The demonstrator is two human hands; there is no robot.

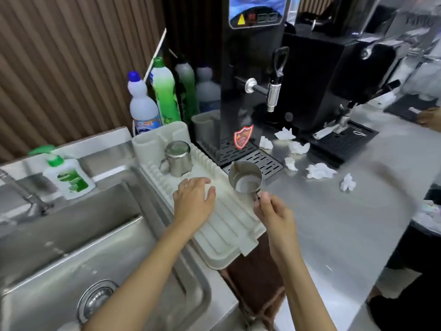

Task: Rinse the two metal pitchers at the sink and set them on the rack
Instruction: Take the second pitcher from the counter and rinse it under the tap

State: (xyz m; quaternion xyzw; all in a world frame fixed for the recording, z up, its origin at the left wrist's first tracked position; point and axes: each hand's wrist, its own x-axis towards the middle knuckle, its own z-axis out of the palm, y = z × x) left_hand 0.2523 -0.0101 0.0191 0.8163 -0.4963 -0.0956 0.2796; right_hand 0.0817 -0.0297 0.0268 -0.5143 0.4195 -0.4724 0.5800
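One metal pitcher (177, 158) stands upside down at the far end of the white drying rack (229, 235), handle turned left. The second metal pitcher (245, 179) is upright with its mouth toward me, at the rack's right edge. My right hand (274, 216) pinches its handle from the near side. My left hand (194, 199) rests flat on the rack with fingers spread, just left of that pitcher. The steel sink (71, 259) lies to the left, its basin wet.
A soap bottle (68, 177) and a tap (28, 197) sit behind the sink; cleaner bottles (164, 94) stand by the wall. A black water boiler (253, 68) and coffee machine (334, 75) are behind the rack. Crumpled tissues (319, 170) litter the counter. Another person's hand (429, 118) shows far right.
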